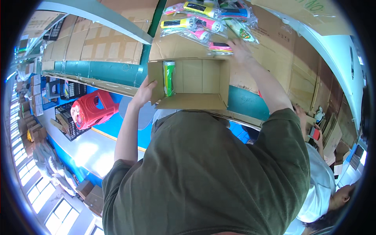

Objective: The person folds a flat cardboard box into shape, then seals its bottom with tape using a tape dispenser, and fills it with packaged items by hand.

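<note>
Green workbench [246, 102] in front of you, cardboard sheeting [268, 47] over much of it. Open brown carton [201, 78] sits at your edge, mouth facing you: likely light, stiff along the walls, bendy at the flaps, so hold a wall near a fold. Your left hand [145, 93] is curled closed on its left side. Beyond it, a pile of clear-bagged flashlight-shaped items [196, 23], yellow, pink, blue. Your right hand [239, 51] is reached out, fingers part bent at the right end of a pink bagged pack [220, 47] just past the carton's far rim; can't tell if they've pinched it. Pack should be light, hard inside, bag slick and loose; take the solid body across its middle, not the film. Green bagged tube [169, 78] stands inside the carton against the left wall; probably the same handling.
</note>
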`<state>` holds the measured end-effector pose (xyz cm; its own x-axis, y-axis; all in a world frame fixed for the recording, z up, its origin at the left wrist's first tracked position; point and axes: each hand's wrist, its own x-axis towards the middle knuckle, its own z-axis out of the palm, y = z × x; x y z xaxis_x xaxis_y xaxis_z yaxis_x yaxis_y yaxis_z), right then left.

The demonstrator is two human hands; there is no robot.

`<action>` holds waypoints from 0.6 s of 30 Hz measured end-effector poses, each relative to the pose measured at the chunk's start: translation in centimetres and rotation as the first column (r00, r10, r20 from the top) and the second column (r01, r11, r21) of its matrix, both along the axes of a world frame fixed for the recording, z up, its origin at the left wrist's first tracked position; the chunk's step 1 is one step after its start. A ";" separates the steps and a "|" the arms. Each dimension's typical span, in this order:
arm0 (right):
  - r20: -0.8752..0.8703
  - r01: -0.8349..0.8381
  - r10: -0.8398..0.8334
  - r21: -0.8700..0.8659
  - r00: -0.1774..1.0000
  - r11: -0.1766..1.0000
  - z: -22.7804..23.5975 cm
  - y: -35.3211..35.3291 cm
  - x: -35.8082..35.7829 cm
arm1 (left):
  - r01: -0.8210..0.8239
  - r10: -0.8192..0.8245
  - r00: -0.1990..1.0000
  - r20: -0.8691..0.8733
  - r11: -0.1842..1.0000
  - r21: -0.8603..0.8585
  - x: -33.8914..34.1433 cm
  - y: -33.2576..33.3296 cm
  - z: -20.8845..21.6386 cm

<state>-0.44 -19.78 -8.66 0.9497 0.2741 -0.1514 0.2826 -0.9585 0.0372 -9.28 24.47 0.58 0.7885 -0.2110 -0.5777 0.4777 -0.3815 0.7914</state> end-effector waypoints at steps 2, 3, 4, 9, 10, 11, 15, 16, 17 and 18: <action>-0.239 0.126 -0.096 0.116 0.966 0.985 3.4 -0.1 -1.4 | 0.031 -0.033 0.998 0.062 0.999 0.042 0.0 -0.9 2.0; -0.461 0.285 -0.175 0.181 0.870 0.941 5.2 -0.4 -2.8 | 0.038 -0.041 0.998 0.053 0.998 0.046 0.4 -1.4 2.9; -0.573 0.435 -0.200 0.308 0.795 0.846 5.4 -2.1 -4.5 | 0.083 -0.090 0.994 0.062 0.990 0.110 1.2 -1.8 3.4; -0.765 0.736 -0.208 0.644 0.610 -0.207 18.4 -3.2 -16.8 | 0.245 -0.258 0.964 0.067 0.956 0.159 3.0 -4.2 2.9; -0.712 0.684 -0.103 0.698 0.695 -0.211 21.1 -2.0 -18.7 | 0.273 -0.293 0.951 0.103 0.946 0.175 3.0 -5.6 3.1; -0.640 0.623 -0.004 0.749 0.768 -0.226 23.0 -0.2 -19.9 | 0.304 -0.332 0.933 0.139 0.933 0.192 3.0 -7.0 3.5; -0.846 0.620 -0.012 0.380 0.533 0.687 24.0 7.9 -15.9 | 0.418 -0.460 0.883 0.097 0.862 0.287 3.3 -9.6 1.4; -0.858 0.661 -0.141 0.264 0.493 0.703 22.7 9.7 -15.1 | 0.445 -0.481 0.872 0.090 0.857 0.261 3.4 -9.9 0.5; -0.853 0.693 -0.264 0.147 0.450 0.706 20.3 10.9 -15.0 | 0.455 -0.492 0.863 0.115 0.856 0.246 3.6 -9.7 -0.2; -0.835 0.771 -0.308 0.197 0.456 0.606 17.2 11.0 -15.5 | 0.468 -0.508 0.848 0.150 0.851 0.237 4.0 -9.8 -0.2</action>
<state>-15.95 -8.75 8.52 0.5770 -0.0154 -0.8166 -0.5934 -0.6950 -0.4061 -5.31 14.65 0.33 0.7132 -0.5048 -0.4864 0.0306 -0.6708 0.7410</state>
